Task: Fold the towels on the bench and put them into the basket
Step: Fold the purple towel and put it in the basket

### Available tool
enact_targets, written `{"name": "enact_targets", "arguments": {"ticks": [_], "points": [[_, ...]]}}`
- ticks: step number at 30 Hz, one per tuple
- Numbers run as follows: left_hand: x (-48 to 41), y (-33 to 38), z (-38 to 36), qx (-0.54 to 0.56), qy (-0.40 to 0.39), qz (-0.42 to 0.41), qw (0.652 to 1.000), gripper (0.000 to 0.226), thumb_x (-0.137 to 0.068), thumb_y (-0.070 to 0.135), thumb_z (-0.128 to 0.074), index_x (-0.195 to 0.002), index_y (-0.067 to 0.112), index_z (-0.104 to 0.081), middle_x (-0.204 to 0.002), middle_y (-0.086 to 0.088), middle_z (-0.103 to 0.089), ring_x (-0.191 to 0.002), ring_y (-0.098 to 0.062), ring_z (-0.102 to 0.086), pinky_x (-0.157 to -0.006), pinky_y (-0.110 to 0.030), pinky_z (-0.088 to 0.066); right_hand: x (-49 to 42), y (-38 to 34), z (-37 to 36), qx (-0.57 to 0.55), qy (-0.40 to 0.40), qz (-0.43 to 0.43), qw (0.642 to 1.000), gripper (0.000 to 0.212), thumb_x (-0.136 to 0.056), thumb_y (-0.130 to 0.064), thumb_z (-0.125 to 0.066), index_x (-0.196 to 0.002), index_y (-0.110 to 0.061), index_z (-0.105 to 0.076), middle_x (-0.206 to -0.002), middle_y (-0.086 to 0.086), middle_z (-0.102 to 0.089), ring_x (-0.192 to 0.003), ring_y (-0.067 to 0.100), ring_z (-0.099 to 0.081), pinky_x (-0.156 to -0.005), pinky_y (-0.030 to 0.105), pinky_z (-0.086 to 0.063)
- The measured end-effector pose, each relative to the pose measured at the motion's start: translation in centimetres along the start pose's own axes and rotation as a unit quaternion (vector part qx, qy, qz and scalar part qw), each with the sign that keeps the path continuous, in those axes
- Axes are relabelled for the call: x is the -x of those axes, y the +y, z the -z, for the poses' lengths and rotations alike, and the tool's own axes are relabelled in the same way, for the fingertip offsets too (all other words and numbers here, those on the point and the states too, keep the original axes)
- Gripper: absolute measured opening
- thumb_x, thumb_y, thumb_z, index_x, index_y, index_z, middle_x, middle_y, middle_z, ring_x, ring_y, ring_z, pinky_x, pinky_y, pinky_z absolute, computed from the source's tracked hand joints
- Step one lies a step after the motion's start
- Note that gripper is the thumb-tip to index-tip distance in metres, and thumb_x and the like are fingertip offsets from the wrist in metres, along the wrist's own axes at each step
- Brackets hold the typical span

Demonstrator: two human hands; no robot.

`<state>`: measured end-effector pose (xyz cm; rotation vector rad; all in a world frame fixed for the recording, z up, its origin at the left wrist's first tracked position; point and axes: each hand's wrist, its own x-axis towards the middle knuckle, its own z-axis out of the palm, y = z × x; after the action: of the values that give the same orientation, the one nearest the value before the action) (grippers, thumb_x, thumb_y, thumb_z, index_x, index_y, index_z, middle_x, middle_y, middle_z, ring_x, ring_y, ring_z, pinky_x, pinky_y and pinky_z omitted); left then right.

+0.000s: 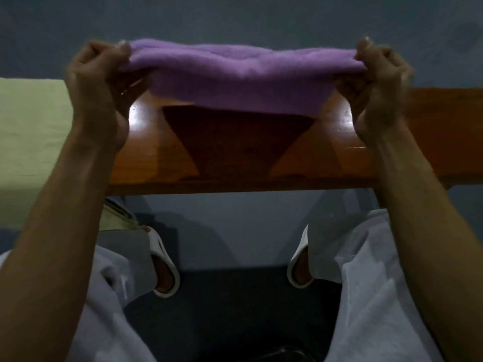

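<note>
purple towel held stretched over bench middle, toward far edge; contact with wood unclear. left hand pinches towel's left end, right hand pinches right end, fingers curled. pale green towel draped over bench left end.

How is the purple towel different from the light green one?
The purple towel is up in the air, gripped at its ends by the left hand and the right hand; the light green towel lies on the bench. The purple towel looks fluffy and bunched; the light green towel looks flat and smooth. Both are cloth towels.
</note>
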<state>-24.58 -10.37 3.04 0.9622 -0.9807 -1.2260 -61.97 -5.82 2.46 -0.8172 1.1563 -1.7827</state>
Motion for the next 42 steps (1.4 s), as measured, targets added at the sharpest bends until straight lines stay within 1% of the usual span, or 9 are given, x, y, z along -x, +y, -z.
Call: {"name": "enact_targets", "arguments": {"ticks": [3,8,11,15,20,27,31,36,42], "points": [[1.0,-0.2,0.6,-0.173,0.057,-0.035,0.983,0.022,-0.083,0.015,-0.079,-0.079,0.02,-0.058,-0.082,-0.003,-0.068,-0.078,-0.018,-0.073,-0.068,-0.031,-0.06,0.5,-0.2,1.5,0.169,-0.051,-0.027,0.984,0.031,-0.082,-0.002,-0.08,-0.073,-0.018,-0.055,-0.077,0.008,-0.059,-0.076,0.025,-0.062,-0.065,0.036,-0.06],[2.2,-1.9,1.9,-0.44,-0.046,0.298,0.846,0.031,-0.076,0.011,-0.087,-0.096,-0.005,-0.068,-0.089,-0.013,-0.069,-0.08,-0.025,-0.067,-0.06,-0.032,-0.057,1.7,0.2,3.2,0.45,-0.123,-0.287,0.837,0.032,-0.078,0.008,-0.078,-0.072,-0.013,-0.055,-0.072,0.01,-0.069,-0.078,0.028,-0.075,-0.058,0.027,-0.062],[2.4,-2.1,1.8,-0.471,-0.079,0.339,0.81,0.045,-0.077,0.022,-0.088,-0.11,-0.002,-0.067,-0.108,-0.011,-0.066,-0.089,-0.023,-0.064,-0.066,-0.031,-0.052,1.5,-0.1,3.3,0.486,-0.132,-0.318,0.803,0.02,-0.08,-0.003,-0.082,-0.082,-0.01,-0.063,-0.089,0.013,-0.071,-0.07,0.022,-0.071,-0.051,0.025,-0.059],[1.6,-2.9,1.0,-0.379,0.022,0.291,0.878,0.04,-0.084,0.028,-0.084,-0.109,0.009,-0.059,-0.114,-0.008,-0.063,-0.095,-0.023,-0.067,-0.074,-0.034,-0.056,1.0,0.7,2.5,0.458,-0.07,-0.286,0.839,0.045,-0.083,-0.029,-0.084,-0.113,-0.003,-0.062,-0.098,0.008,-0.068,-0.079,0.017,-0.069,-0.058,0.028,-0.056],[0.2,-5.2,-0.1,-0.394,0.112,0.2,0.89,0.051,-0.077,0.028,-0.089,-0.119,0.017,-0.061,-0.11,-0.003,-0.061,-0.098,-0.023,-0.062,-0.067,-0.031,-0.052,-0.8,3.5,0.5,0.434,0.023,-0.216,0.874,0.05,-0.082,-0.032,-0.085,-0.118,-0.007,-0.06,-0.11,0.005,-0.062,-0.094,0.019,-0.061,-0.057,0.029,-0.043],[-0.2,-5.8,-0.3,-0.314,0.077,0.081,0.943,0.043,-0.087,0.0,-0.076,-0.119,0.016,-0.052,-0.093,0.01,-0.064,-0.075,0.008,-0.067,-0.07,-0.011,-0.054,-2.7,5.6,1.0,0.233,0.069,-0.112,0.964,0.063,-0.062,0.008,-0.079,-0.121,-0.003,-0.059,-0.113,0.019,-0.068,-0.085,0.018,-0.07,-0.076,0.029,-0.061],[-0.4,-5.9,0.1,-0.312,0.073,0.063,0.945,0.048,-0.088,0.006,-0.076,-0.129,0.016,-0.053,-0.105,0.011,-0.063,-0.097,-0.002,-0.066,-0.073,-0.011,-0.054,-2.8,5.4,1.3,0.192,0.035,-0.079,0.978,0.062,-0.069,0.023,-0.063,-0.122,-0.009,-0.054,-0.096,0.013,-0.064,-0.074,0.016,-0.068,-0.066,0.03,-0.057],[0.4,-7.0,-0.9,-0.486,0.069,-0.01,0.871,0.058,-0.093,0.034,-0.073,-0.143,0.019,-0.047,-0.143,-0.002,-0.052,-0.129,-0.018,-0.051,-0.104,-0.028,-0.045,-1.9,6.5,1.3,0.423,0.062,0.013,0.904,0.065,-0.072,-0.006,-0.074,-0.132,-0.013,-0.051,-0.119,0.004,-0.059,-0.106,0.015,-0.06,-0.084,0.016,-0.052],[2.2,-10.0,-4.1,-0.623,-0.121,-0.122,0.763,0.063,-0.104,0.05,-0.049,-0.158,0.021,-0.034,-0.168,-0.005,-0.026,-0.156,-0.026,-0.02,-0.126,-0.046,-0.02,1.6,8.8,-2.6,0.615,-0.139,0.152,0.761,0.075,-0.088,-0.046,-0.062,-0.15,-0.01,-0.043,-0.158,0.013,-0.041,-0.146,0.03,-0.037,-0.121,0.045,-0.032]]}}
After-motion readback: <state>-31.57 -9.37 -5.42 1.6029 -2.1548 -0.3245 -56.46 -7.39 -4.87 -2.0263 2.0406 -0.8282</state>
